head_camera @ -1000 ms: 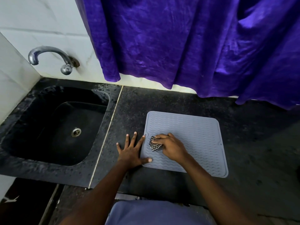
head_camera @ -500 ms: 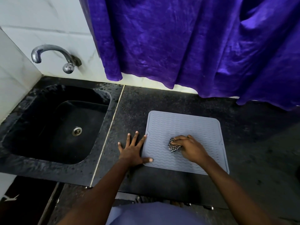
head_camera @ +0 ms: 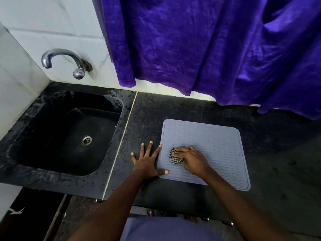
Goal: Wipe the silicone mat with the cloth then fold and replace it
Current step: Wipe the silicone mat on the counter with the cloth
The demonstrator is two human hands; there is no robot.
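Lying flat on the dark speckled worktop (head_camera: 173, 108), right of its pale seam and nearer the front edge than the back: a grey silicone mat (head_camera: 217, 150) with a wavy ribbed face, not yet folded. Pressed onto it close to the left edge, about midway between the far and near edges: a small checked cloth (head_camera: 174, 158), bunched up. Gripped from above by the right hand (head_camera: 192, 160), fingers curled over the wad and bearing down, forearm crossing the mat's near edge. Planted just beside it, the left hand (head_camera: 147, 162), fingers straight and fanned on the bare worktop, thumb tip resting on the mat's near-left corner, seemingly pinning it against sliding. Judging by that, mid-wipe, with folding and replacing not begun. From the cloth, most of the mat's face stretches away to the right and toward the far edge, so any coming stroke probably runs that way. Slightly longer left to right than front to back, as far as the wide lens allows. For a later fold, left hand nearer the left edge, right hand better placed for the right one. Further left, a black sink (head_camera: 34, 178) with a metal drain (head_camera: 86, 140) under a curved tap (head_camera: 66, 58) on the tiled wall (head_camera: 52, 23). Hanging over the worktop's back edge, a purple curtain (head_camera: 208, 49).
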